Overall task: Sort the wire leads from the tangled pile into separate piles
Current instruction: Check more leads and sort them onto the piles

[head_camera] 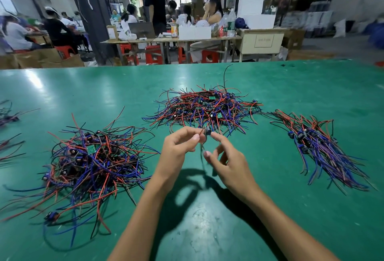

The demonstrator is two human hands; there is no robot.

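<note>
Holding one small wire lead (206, 134) above the green table (249, 208), both hands meet just in front of the central tangled pile (204, 108), which serves as landmark for all entries.

- Left hand (178, 146): raised just in front of the tangled pile; grip pinching a red wire end of the lead between thumb and forefinger, other fingers curled.
- Right hand (226, 161): beside the left hand, in front of the tangled pile; grip pinching the lead, forefinger at its dark component, thumb on thin wires hanging below.
- Wire lead: small dark part with red and dark wires, held off the table between the two grips, directly in front of the tangled pile.
- Tangled pile: red, blue and black wires with small green boards, lying on the table.
- Left pile (93, 163): large loose heap of the same wires and boards, left of and nearer than the tangled pile.
- Right pile (320, 146): wires laid roughly parallel, right of the tangled pile, well apart from the hands.
- Further wires (8, 115): far left of the tangled pile, at the picture's edge.
- Seated people (128, 19): beyond the tangled pile, at other tables.
</note>
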